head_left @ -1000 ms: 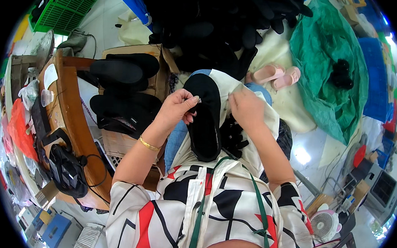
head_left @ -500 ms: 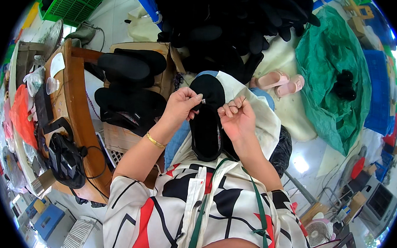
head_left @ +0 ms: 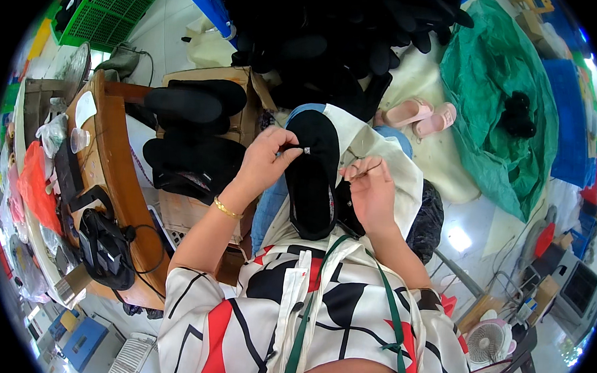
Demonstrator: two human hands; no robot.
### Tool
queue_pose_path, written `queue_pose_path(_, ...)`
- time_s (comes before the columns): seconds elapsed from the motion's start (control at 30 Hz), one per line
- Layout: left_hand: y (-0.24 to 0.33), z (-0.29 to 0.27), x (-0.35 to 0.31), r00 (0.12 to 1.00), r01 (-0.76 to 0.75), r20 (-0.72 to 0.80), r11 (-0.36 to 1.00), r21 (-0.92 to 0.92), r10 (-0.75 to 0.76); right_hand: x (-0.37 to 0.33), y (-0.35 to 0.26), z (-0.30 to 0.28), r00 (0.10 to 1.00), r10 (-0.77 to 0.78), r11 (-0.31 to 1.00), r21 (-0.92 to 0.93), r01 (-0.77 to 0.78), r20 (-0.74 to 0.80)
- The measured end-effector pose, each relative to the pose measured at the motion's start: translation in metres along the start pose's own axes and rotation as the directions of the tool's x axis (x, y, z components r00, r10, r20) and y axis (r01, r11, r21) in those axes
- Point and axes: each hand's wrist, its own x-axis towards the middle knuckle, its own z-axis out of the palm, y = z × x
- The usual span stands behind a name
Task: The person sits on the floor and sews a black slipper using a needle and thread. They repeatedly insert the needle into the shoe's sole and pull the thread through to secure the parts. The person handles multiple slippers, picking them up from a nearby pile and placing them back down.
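A black fabric shoe (head_left: pixel 312 204) lies on my lap, toe pointing away from me, its opening upward. On its upper sits a small shiny ornament (head_left: pixel 306 150). My left hand (head_left: pixel 267 159) is closed in a pinch at the shoe's left edge, fingertips right beside the ornament. To the right of the shoe, my right hand (head_left: pixel 374 194) pinches a thin dark strand (head_left: pixel 361 168); whether it is thread or a needle is too fine to tell. Part of another black shoe (head_left: pixel 346 208) shows between the first one and my right hand. A cream cloth (head_left: pixel 403 182) covers my lap.
Black shoes (head_left: pixel 198 103) rest on a cardboard box (head_left: pixel 182 214) at my left, beside a wooden table (head_left: pixel 120 177) with a black bag (head_left: pixel 103 240). Ahead lies a large pile of black shoes (head_left: pixel 319 46). Pink slippers (head_left: pixel 410 112) and a green plastic sheet (head_left: pixel 479 94) are on the right.
My left hand has shifted slightly left, baring the ornament on the shoe. My right hand has moved right, away from the shoe, with the strand.
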Motion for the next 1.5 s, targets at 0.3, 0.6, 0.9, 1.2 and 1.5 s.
queue_pose_path(0.3, 0.037, 0.001, 0.007, 0.995, -0.055, 0.091, 0.950, 0.308, 0.028, -0.027, -0.021, 0.039, 0.421, -0.135, -0.056, -0.431, 0.900, 0.897)
queue_pose_path(0.6, 0.044, 0.021, 0.018, 0.996, -0.012, -0.063, 0.817, 0.577, 0.059, -0.036, -0.031, 0.044, 0.437, 0.254, 0.142, -0.480, 0.866, 0.863)
queue_pose_path(0.9, 0.015, 0.019, 0.015, 0.930, 0.357, -0.059, 0.931, -0.070, -0.362, -0.003, -0.018, 0.015, 0.924, 0.378, 0.787, -0.548, -0.284, 0.063)
queue_pose_path(1.2, 0.032, 0.017, 0.029, 0.959, 0.284, -0.072, 0.915, 0.286, -0.275, 0.013, -0.001, 0.013, 0.917, 0.398, 0.704, -0.645, -0.298, 0.011)
queue_pose_path(1.5, 0.021, 0.011, 0.023, 0.852, 0.521, 0.056, 0.830, -0.200, -0.521, 0.020, 0.014, 0.010, 0.946, 0.317, 0.619, -0.771, -0.149, 0.073)
